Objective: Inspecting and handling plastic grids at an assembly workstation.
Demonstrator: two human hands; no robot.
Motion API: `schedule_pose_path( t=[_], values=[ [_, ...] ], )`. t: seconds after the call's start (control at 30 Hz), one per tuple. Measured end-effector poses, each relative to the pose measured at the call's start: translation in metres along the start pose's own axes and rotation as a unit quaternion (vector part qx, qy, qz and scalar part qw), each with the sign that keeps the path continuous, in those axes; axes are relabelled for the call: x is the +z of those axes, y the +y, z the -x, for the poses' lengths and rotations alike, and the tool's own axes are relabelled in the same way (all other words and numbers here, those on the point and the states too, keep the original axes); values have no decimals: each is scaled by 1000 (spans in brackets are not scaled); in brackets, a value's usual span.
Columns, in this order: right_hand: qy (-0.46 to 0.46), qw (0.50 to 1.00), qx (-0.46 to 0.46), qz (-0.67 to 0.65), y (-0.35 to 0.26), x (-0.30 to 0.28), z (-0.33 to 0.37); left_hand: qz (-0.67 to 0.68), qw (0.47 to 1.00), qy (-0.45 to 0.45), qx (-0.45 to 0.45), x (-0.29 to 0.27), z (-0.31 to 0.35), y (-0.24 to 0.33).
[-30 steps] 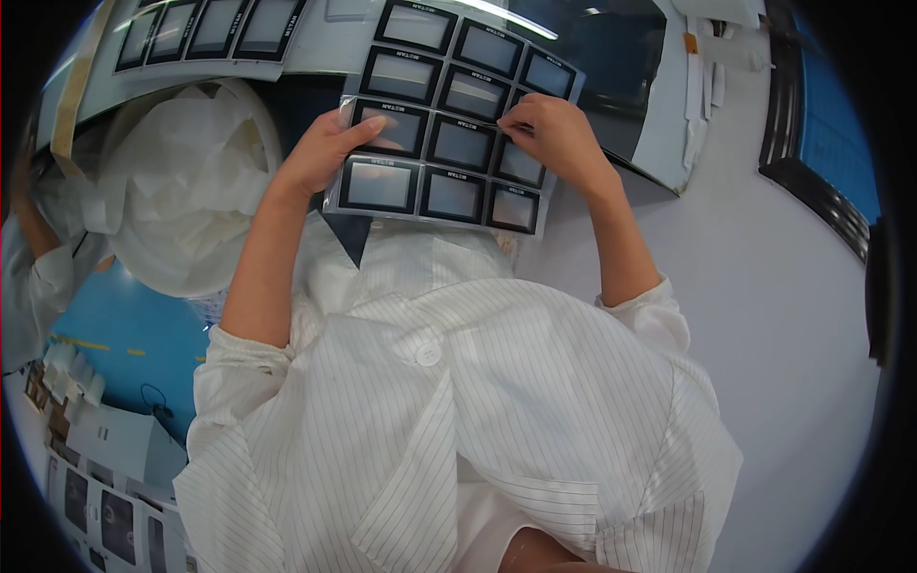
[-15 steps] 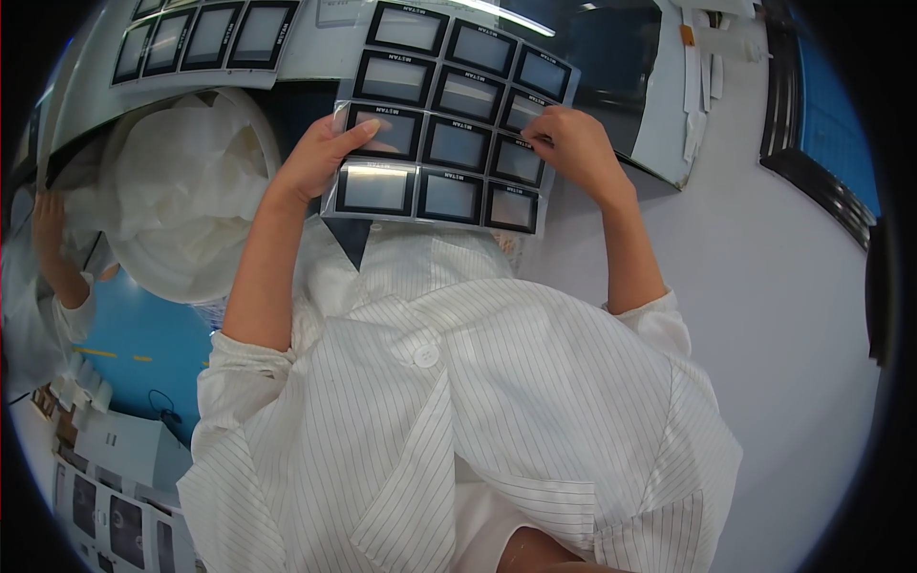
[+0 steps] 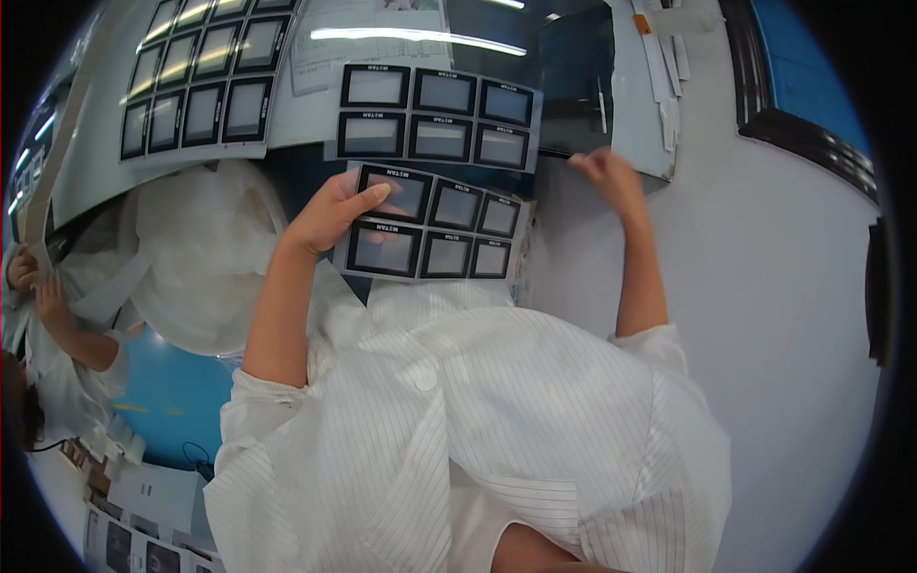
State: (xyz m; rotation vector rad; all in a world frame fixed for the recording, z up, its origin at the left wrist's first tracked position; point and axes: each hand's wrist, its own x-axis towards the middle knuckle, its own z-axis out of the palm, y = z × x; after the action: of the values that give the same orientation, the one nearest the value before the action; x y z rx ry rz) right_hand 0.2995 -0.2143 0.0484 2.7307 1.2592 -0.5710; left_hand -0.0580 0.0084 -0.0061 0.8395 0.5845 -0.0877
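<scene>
My left hand (image 3: 334,210) grips the left edge of a clear plastic sheet of black-framed rectangular windows (image 3: 447,204). The thumb lies on top, and the fingers show through a window from below. Two rows in this part hang in front of the table edge. Two similar rows (image 3: 442,107) lie flat on the table just beyond; whether both parts are one bent sheet I cannot tell. Off to the right, apart from the sheet, my right hand (image 3: 613,181) is raised, slightly blurred, its fingers curled in a pinch. What it holds, if anything, cannot be made out.
Another sheet of framed windows (image 3: 205,81) lies at the far left of the table. Below it stands a round white bin (image 3: 205,258) full of crumpled film. A dark panel (image 3: 576,81) lies at the back right. A co-worker's hands (image 3: 43,282) show at the left rim.
My right hand has let go of the sheet and moved right. The sheet has come lower and nearer me, with its far rows now flat on the table. My left hand keeps its grip.
</scene>
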Motion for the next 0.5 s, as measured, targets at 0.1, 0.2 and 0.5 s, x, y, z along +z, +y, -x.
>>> schedule_pose_path(
  t=[0.1,0.2,0.5],
  values=[
    [-243,877,82,-407,-4,92,54,0,1000,-22,3,3,-1,6],
    [-180,783,65,-591,-38,105,85,-2,1000,9,20,19,6,21],
    [34,955,21,-293,-69,-4,-8,-640,658,387,88,0,-35,88]
  ],
)
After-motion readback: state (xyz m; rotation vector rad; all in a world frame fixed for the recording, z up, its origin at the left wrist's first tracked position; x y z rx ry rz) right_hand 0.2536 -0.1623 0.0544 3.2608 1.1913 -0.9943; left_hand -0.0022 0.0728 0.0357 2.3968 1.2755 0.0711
